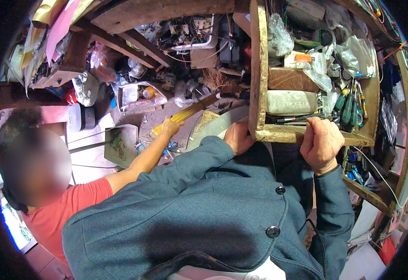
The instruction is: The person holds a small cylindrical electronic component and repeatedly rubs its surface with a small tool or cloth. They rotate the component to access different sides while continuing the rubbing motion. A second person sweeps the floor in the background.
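A wooden drawer [306, 135] with worn edges is pulled out in front of me on the right. My right hand [321, 143] is closed over its front board, the fingers bent over the top edge. At the left front corner my left hand [238, 138] curls against the drawer, its fingertips hidden by the wood. Inside lie a brown block-shaped case [292, 80], a pale oblong block [291, 102], several green-handled screwdrivers [346, 106], thin metal tools [297, 119] along the front, and clear plastic bags [353, 53].
To my left, a person in a red shirt [85, 198] holds a yellow-handled broom [185, 113], bristles [215, 79] toward the back. A metal dustpan [121, 144] lies on the littered floor. An open white box [141, 95] and cluttered wooden shelving [166, 16] stand behind.
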Tool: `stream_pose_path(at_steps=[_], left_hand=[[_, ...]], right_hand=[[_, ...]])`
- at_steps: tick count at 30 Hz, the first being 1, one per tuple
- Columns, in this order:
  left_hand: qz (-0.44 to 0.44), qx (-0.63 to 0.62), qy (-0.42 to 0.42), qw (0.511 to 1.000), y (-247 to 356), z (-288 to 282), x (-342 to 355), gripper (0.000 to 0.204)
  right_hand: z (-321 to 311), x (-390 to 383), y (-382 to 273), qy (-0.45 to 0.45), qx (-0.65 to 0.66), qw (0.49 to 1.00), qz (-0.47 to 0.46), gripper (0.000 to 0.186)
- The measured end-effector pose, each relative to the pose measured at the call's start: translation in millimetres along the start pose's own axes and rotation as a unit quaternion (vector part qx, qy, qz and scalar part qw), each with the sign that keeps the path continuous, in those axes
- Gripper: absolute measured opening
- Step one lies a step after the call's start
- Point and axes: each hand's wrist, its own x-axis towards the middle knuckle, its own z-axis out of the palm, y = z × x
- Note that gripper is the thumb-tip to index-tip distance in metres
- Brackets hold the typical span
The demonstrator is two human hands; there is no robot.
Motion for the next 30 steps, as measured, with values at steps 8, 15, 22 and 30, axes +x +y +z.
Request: stream_pose_path(at_steps=[8, 15, 22, 30], left_hand=[[0.001, 0.019, -0.008, 1.000, -6, 2, 1, 0.025], [0.025, 0.023, -0.017, 0.999, -1, 0, 3, 0.025], [0.034, 0.002, -0.024, 0.999, -3, -1, 2, 0.027], [0.043, 0.028, -0.020, 0.998, -7, 1, 3, 0.026]], right_hand=[[0, 1, -1, -0.004, -0.002, 1.000, 0.001, 0.018], [0, 0, 0, -0.005, -0.011, 1.000, 0.003, 0.018], [0, 1, -1, -0.007, -0.011, 1.000, 0.001, 0.021], [-1, 1, -1, -0.004, -0.010, 1.000, 0.000, 0.019]])
